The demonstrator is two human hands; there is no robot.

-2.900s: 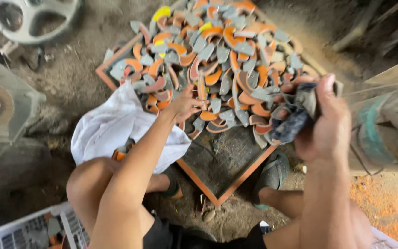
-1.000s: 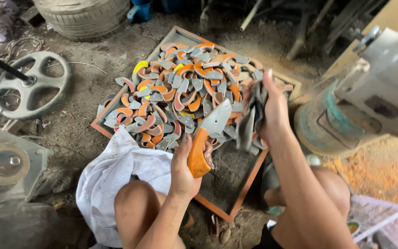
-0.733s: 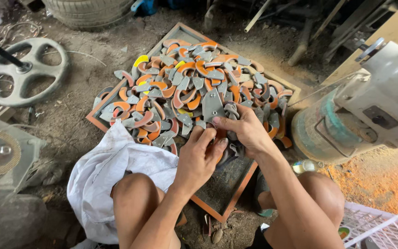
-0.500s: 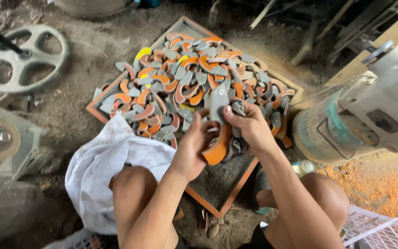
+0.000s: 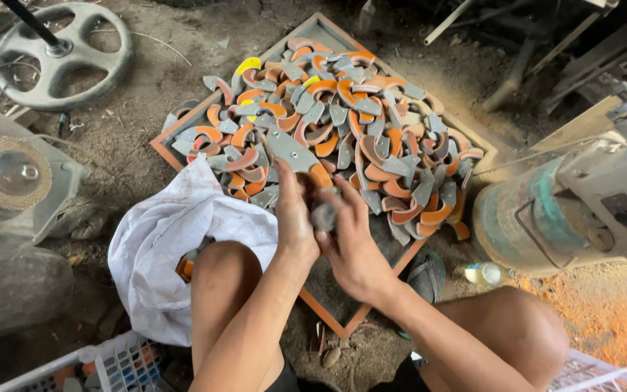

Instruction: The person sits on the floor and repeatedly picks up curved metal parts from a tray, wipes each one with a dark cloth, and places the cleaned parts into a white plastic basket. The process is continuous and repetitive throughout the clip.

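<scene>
1. Tray (image 5: 183, 125) of rust-coloured metal lies flat on the dirt floor before my knees, heaped with curved grey and orange blades (image 5: 371, 116); a green motor (image 5: 538, 218) stands just to its right.
2. Sack (image 5: 161, 247), white and soft, slumps open against my left knee, touching the tray's near corner, with orange pieces showing inside.
3. Blade (image 5: 292, 154) in work: a grey plate with an orange curved end, held over the near part of the tray. I judge it stiff, fairly light and sharp along its edges, best gripped across the flat faces near the orange end, not along the rim.
4. My left hand (image 5: 293, 214) pinches that blade at its orange end.
5. My right hand (image 5: 353, 243) curls around a small dark stack of pieces (image 5: 323, 215), touching the left; these look gritty rather than slippery.
</scene>
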